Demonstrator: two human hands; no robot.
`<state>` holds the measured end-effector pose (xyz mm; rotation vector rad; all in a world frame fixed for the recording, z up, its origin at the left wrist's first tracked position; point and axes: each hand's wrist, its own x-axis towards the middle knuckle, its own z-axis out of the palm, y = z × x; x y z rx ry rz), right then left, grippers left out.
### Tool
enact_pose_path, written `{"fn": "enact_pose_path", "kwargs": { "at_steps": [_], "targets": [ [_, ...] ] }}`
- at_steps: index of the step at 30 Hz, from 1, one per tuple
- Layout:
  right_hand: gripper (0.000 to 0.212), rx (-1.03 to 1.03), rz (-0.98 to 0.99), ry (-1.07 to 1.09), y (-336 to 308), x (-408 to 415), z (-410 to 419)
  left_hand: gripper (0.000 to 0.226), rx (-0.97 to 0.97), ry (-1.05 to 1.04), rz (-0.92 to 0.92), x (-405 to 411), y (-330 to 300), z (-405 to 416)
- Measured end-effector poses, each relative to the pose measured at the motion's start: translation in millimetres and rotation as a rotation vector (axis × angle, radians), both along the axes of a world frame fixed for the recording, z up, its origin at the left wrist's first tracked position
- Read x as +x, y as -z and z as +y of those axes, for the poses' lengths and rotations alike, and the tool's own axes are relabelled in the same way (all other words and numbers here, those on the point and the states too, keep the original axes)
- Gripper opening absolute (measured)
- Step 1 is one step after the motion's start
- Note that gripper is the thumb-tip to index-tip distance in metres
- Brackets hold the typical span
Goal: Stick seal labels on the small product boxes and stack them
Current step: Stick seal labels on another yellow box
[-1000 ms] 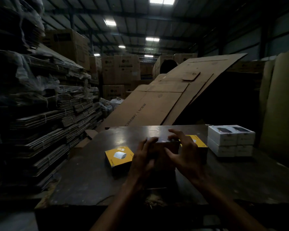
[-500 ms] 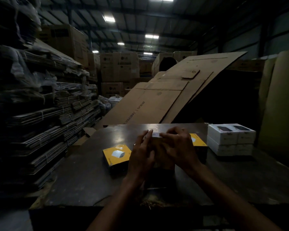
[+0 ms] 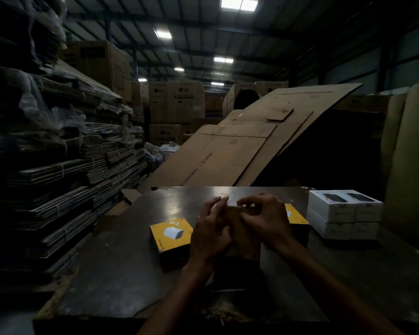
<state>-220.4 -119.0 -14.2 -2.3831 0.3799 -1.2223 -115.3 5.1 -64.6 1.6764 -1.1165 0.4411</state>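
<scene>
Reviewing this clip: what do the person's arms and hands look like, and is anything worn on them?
Two bare forearms, no sleeves in view. The left hand and right hand wear no gloves. No watch or bracelet shows; the dim light leaves rings uncertain.

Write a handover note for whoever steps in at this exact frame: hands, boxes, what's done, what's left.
Left hand: flat against the left side of the brown box at table centre, steadying it.
Right hand: fingers curled over the box's top edge, seemingly pressing a seal; the label itself is too dark to confirm.
Yellow box lies left of the hands; another yellow box sits behind the right hand.
Done: white boxes stacked two high at the right.
Left: finish this seal, stack it, then the yellow ones.
</scene>
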Motion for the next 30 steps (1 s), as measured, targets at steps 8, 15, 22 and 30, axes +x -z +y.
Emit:
{"fn": "enact_pose_path", "kwargs": {
  "at_steps": [8,15,22,30],
  "targets": [
    [0.020,0.017,0.217,0.132,-31,-2,12,0.075,0.013,-0.025,0.004,-3,-5,3],
    [0.005,0.046,0.334,0.184,-47,0,16,0.074,0.030,-0.055,-0.013,-5,-7,5],
    [0.009,0.151,0.432,0.128,-52,6,13,0.074,0.024,-0.067,-0.026,-5,-5,3],
    [0.034,-0.016,0.596,0.303,-62,14,31,0.073,0.019,-0.087,-0.026,-5,-5,3]
  ]
}}
